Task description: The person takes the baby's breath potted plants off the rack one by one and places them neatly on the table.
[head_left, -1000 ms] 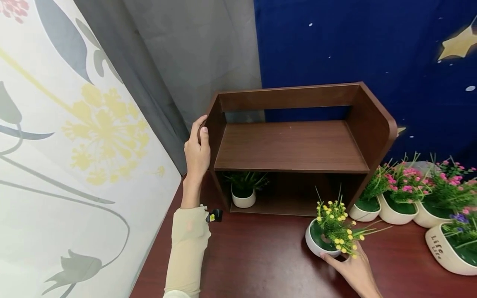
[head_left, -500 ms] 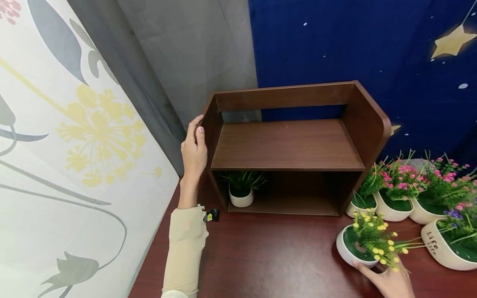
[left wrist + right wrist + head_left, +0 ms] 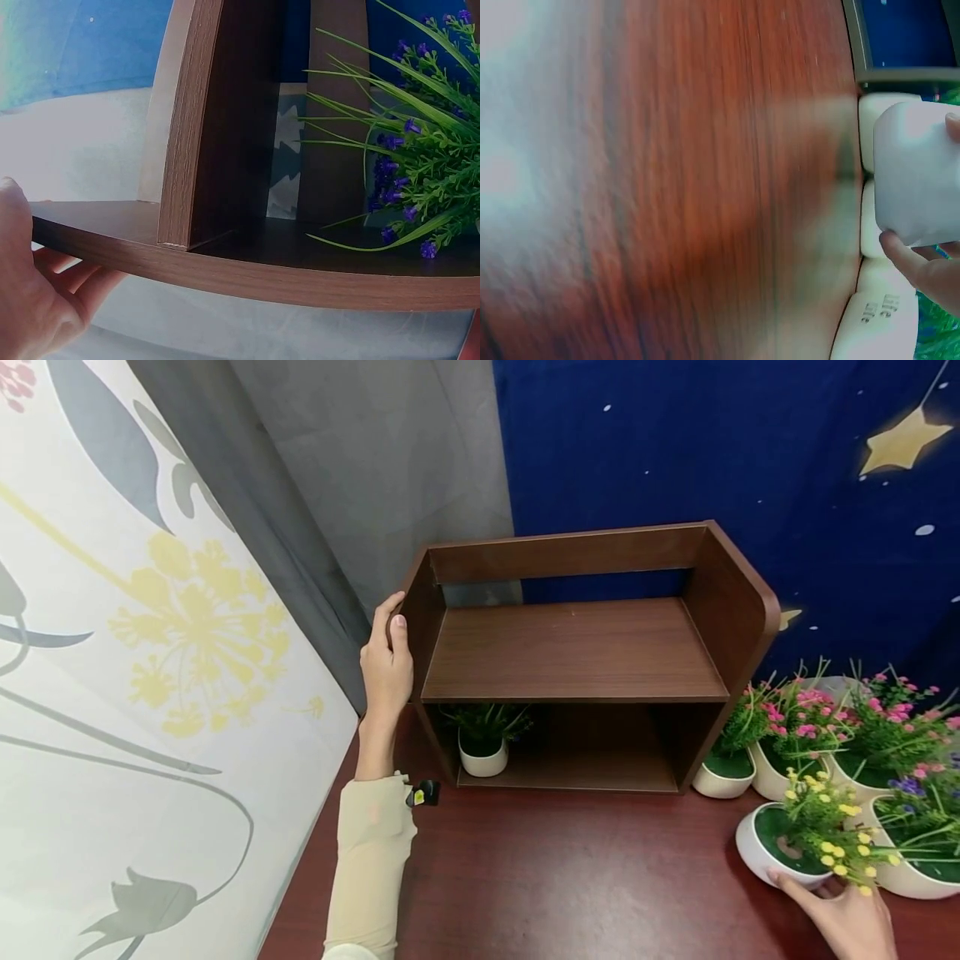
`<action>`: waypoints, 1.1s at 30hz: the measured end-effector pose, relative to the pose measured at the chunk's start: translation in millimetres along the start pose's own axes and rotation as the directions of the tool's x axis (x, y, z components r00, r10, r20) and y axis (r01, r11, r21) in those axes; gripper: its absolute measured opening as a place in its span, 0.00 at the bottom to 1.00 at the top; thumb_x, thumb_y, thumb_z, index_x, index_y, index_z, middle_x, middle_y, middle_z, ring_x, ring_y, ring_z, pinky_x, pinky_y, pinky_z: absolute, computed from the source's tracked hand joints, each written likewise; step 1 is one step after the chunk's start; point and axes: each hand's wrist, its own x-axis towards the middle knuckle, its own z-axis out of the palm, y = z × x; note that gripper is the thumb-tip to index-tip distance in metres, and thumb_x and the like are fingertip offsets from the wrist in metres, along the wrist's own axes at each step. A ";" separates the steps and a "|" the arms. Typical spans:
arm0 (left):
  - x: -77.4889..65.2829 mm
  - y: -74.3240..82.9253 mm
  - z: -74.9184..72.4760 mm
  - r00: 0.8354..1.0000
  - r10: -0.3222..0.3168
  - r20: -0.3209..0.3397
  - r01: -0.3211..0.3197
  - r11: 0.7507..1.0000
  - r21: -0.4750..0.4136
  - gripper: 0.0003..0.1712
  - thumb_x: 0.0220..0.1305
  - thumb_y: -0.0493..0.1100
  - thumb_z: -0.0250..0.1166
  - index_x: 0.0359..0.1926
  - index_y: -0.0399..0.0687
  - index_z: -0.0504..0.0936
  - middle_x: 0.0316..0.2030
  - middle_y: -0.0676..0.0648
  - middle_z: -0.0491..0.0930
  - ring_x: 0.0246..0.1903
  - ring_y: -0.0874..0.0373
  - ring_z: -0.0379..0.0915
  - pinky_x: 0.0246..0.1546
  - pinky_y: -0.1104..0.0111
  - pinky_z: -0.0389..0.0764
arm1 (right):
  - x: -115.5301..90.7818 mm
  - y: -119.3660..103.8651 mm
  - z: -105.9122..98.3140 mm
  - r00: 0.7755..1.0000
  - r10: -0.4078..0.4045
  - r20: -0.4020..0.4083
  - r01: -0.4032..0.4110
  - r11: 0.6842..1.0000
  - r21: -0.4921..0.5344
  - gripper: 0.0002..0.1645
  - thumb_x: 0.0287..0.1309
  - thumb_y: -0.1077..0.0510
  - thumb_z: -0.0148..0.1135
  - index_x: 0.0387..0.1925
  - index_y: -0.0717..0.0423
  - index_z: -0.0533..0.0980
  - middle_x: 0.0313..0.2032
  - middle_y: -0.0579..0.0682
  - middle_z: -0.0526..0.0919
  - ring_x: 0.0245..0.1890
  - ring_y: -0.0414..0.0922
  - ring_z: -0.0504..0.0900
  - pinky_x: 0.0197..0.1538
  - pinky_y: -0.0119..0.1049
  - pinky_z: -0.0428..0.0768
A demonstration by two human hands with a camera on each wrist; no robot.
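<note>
My left hand (image 3: 386, 672) grips the left side panel of a dark brown two-tier wooden shelf (image 3: 577, 652). In the left wrist view, the thumb and fingers lie on opposite sides of the panel (image 3: 120, 255). At the lower right of the head view, my right hand (image 3: 851, 917) holds a potted plant (image 3: 771, 852) with yellow flowers by its white pot. The right wrist view shows the smooth pot (image 3: 919, 176) from below, above the table. Inside the shelf's lower compartment, at the left, stands a white-potted plant (image 3: 483, 760) with purple flowers (image 3: 409, 127).
Several potted plants with pink flowers (image 3: 806, 727) stand right of the shelf. Among them, a pot lettered "Life" (image 3: 881, 322) is partly hidden by the yellow plant in the head view. A floral white panel (image 3: 195, 610) rises at left; grey and blue curtains (image 3: 585, 452) hang behind.
My right hand has carried the yellow-flowered potted plant rightward, from in front of the shelf to beside the other pots. My left hand keeps its grip on the shelf. The view has shifted slightly.
</note>
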 end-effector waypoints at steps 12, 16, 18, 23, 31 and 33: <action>0.5 0.2 0.4 1.000 -0.001 0.012 0.000 1.000 0.004 0.23 0.74 0.53 0.41 0.63 0.58 0.69 0.11 0.48 0.60 0.10 0.54 0.50 0.15 0.63 0.55 | 17.7 15.0 -5.6 0.993 0.107 -0.059 -0.104 0.994 0.044 0.65 0.45 0.44 0.71 0.73 0.50 0.39 0.63 0.72 0.57 0.56 0.73 0.60 0.53 0.62 0.58; -0.6 0.4 -0.3 1.000 -0.003 0.004 0.003 1.000 0.009 0.22 0.74 0.53 0.41 0.63 0.59 0.69 0.11 0.48 0.60 0.10 0.54 0.50 0.15 0.63 0.55 | 20.2 19.6 -6.8 0.994 0.091 -0.055 -0.091 0.996 0.018 0.64 0.46 0.45 0.71 0.73 0.55 0.40 0.62 0.74 0.56 0.55 0.74 0.59 0.52 0.63 0.58; -0.8 0.3 -0.5 1.000 -0.003 0.002 0.003 1.000 0.010 0.23 0.74 0.54 0.40 0.63 0.59 0.69 0.11 0.48 0.60 0.10 0.54 0.50 0.15 0.62 0.55 | 21.6 20.9 -7.0 0.994 0.103 -0.048 -0.103 0.995 0.004 0.64 0.46 0.43 0.70 0.72 0.57 0.40 0.62 0.75 0.55 0.56 0.74 0.58 0.53 0.63 0.57; -0.3 0.9 -1.4 1.000 0.000 0.011 0.000 1.000 0.006 0.23 0.74 0.54 0.40 0.64 0.58 0.68 0.10 0.47 0.59 0.09 0.54 0.50 0.14 0.63 0.55 | 25.5 23.0 -5.2 0.992 0.113 -0.046 -0.114 0.994 -0.003 0.64 0.47 0.42 0.69 0.72 0.57 0.39 0.63 0.75 0.52 0.57 0.74 0.56 0.55 0.63 0.57; -1.1 1.6 -1.1 1.000 -0.010 0.010 0.010 1.000 0.008 0.23 0.74 0.54 0.40 0.64 0.58 0.68 0.10 0.47 0.59 0.09 0.54 0.50 0.14 0.63 0.55 | 29.1 25.8 0.3 0.990 0.071 -0.123 -0.070 0.997 0.011 0.58 0.48 0.47 0.69 0.71 0.59 0.46 0.60 0.76 0.57 0.59 0.70 0.57 0.56 0.61 0.57; -1.5 1.3 -0.8 1.000 -0.009 0.010 0.009 1.000 0.010 0.23 0.74 0.54 0.40 0.64 0.58 0.68 0.10 0.47 0.59 0.09 0.54 0.50 0.14 0.63 0.55 | 30.0 26.3 0.9 0.988 0.077 -0.134 -0.075 0.997 0.016 0.58 0.48 0.47 0.69 0.72 0.57 0.45 0.62 0.75 0.56 0.61 0.69 0.56 0.57 0.61 0.56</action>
